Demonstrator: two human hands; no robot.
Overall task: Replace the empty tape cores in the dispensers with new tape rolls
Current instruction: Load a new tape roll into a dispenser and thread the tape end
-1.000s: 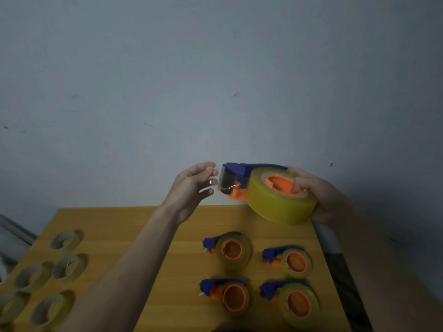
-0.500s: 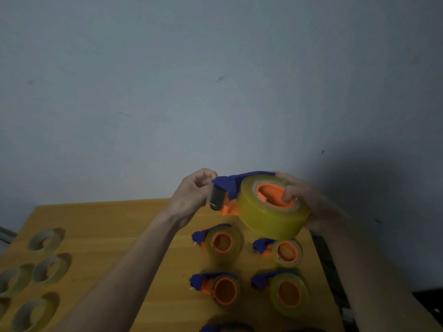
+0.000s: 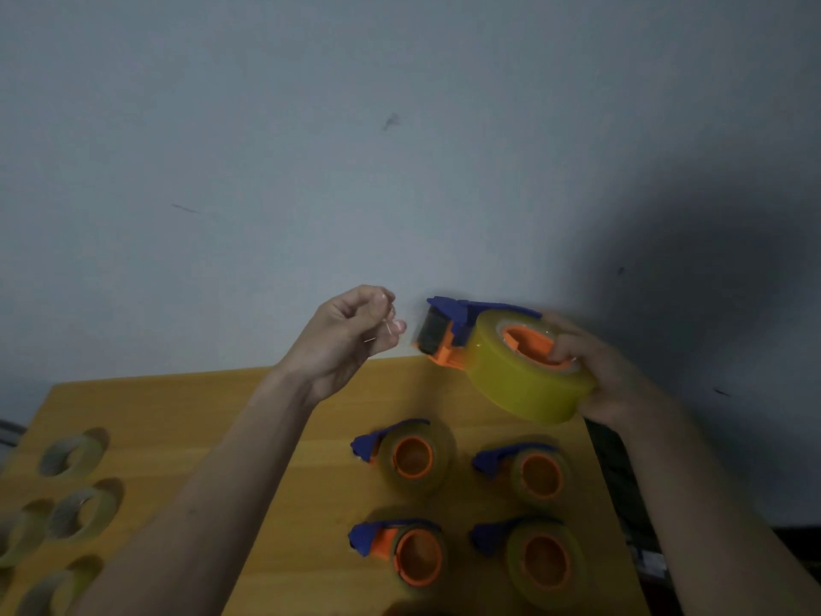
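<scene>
The dispenser [image 3: 466, 331] with its new yellow tape roll [image 3: 524, 380] is held up in the air above the far edge of the worktop [image 3: 177, 415], in front of the wall [image 3: 400, 126]. The right hand [image 3: 608, 375] is clamped on it, fingers curled over the roll's rim into the orange hub. The blue cutter end points left, so the dispenser's long axis runs left to right, straight towards the left hand [image 3: 351, 335], which sits just beside that end but apart from it. The left hand's fingers are pinched together; faint glints suggest a strip of clear tape between them, though blur makes this uncertain. The left hand is the nearer one to the cutter, so any pull on the tape end would fall to it.

Half a second earlier the left hand was touching the cutter end; it has since drawn away to the left and slightly up.

On the worktop below lie four loaded dispensers [image 3: 408, 460], and at the left several empty cores [image 3: 71, 455].
</scene>
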